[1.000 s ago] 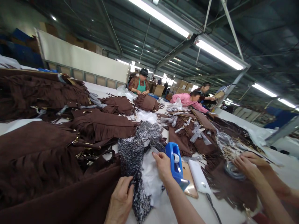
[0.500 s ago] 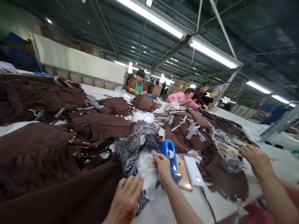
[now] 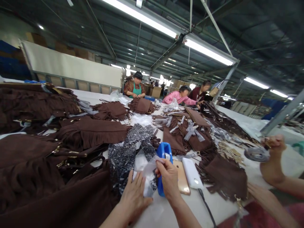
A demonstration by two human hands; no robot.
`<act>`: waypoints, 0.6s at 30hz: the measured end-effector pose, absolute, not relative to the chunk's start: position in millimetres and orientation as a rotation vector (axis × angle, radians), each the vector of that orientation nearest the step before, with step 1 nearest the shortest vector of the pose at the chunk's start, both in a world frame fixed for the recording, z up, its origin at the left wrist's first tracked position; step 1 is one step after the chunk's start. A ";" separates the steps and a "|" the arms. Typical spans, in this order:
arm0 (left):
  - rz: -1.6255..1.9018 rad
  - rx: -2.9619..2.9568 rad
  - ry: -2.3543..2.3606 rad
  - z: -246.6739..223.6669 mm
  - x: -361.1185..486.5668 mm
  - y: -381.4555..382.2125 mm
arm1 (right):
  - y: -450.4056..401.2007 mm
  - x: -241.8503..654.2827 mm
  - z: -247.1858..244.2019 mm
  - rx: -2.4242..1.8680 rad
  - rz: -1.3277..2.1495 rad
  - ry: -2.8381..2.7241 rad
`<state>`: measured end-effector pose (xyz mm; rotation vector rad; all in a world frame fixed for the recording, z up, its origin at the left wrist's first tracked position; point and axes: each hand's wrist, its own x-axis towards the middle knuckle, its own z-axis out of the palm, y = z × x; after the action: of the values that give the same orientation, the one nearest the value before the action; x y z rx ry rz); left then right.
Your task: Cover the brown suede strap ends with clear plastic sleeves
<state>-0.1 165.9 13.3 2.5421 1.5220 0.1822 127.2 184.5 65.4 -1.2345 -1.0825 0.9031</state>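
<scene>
My right hand [image 3: 167,177] pinches a thin translucent white sheet [image 3: 150,166] by its edge, just in front of a blue tape dispenser [image 3: 163,148]. Fingers stretched, my left hand [image 3: 136,193] lies flat on crumpled white plastic [image 3: 141,161] at the sheet's lower end. Under and behind the plastic is a black-and-white patterned bag [image 3: 123,152], wrinkled. Whether the sheet is part of the white plastic, I cannot tell.
Brown fringed bags [image 3: 87,129] pile up at the left. A gold phone [image 3: 181,179] and a white power bank [image 3: 192,172] with a black cable lie right of the dispenser. At far right, a co-worker's hand [image 3: 276,144] lifts a plastic-wrapped coil [image 3: 256,154] beside a brown fringed bag [image 3: 225,175].
My right hand has raised the pinched sheet's edge off the plastic. My left hand has moved right onto the plastic. The co-worker's hand has picked up the wrapped coil. The view has shifted slightly.
</scene>
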 end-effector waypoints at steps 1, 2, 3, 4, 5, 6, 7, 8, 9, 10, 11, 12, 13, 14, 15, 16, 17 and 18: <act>0.180 2.571 1.530 14.0 -1.4 170.0 | 182.2 127.9 65.1 -1.238 0.907 -1.083; 0.179 2.597 1.541 14.6 -2.4 173.7 | 180.4 128.2 64.9 -1.241 0.909 -1.084; 0.178 2.619 1.551 15.1 -3.0 176.7 | 179.1 128.3 64.8 -1.245 0.908 -1.085; 0.177 2.630 1.561 15.4 -3.2 178.7 | 178.4 128.2 64.8 -1.251 0.907 -1.085; 0.175 2.633 1.567 15.4 -3.1 179.3 | 178.1 128.1 64.8 -1.259 0.905 -1.079; 0.172 2.640 1.572 15.1 -2.6 178.6 | 178.1 128.1 64.8 -1.269 0.904 -1.070; 0.170 2.647 1.576 14.3 -2.0 176.4 | 178.3 128.2 64.8 -1.278 0.907 -1.058; 0.168 2.654 1.577 13.2 -1.3 173.0 | 178.6 128.3 64.8 -1.285 0.912 -1.048; 0.164 2.658 1.577 11.6 -0.7 168.9 | 178.9 128.4 64.7 -1.289 0.919 -1.042; 0.165 2.664 1.576 9.6 -0.3 164.5 | 179.0 128.3 64.6 -1.290 0.924 -1.041; 0.182 2.678 1.577 7.2 -0.1 160.2 | 178.8 128.0 64.6 -1.287 0.929 -1.043; 0.220 2.703 1.579 4.3 -0.3 156.6 | 178.4 127.4 64.7 -1.284 0.933 -1.047; 0.278 2.735 1.574 1.1 -0.8 153.7 | 177.7 126.6 64.9 -1.282 0.935 -1.051; 0.351 2.769 1.559 -2.4 -1.8 151.7 | 176.9 125.7 65.3 -1.280 0.937 -1.054; 0.439 2.788 1.551 -6.1 -3.2 150.5 | 175.9 124.8 65.9 -1.280 0.937 -1.056; 0.528 2.794 1.541 -9.6 -4.9 149.8 | 174.9 124.1 66.5 -1.279 0.937 -1.058; 0.611 2.788 1.521 -12.9 -6.9 149.4 | 174.0 123.7 67.2 -1.280 0.934 -1.055; 0.689 2.769 1.493 -15.7 -9.0 149.0 | 173.3 123.8 67.8 -1.282 0.927 -1.051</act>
<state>-9.0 149.0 -15.7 2.7694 1.4926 0.6895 123.8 173.3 67.8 -1.2824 -1.0507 0.9269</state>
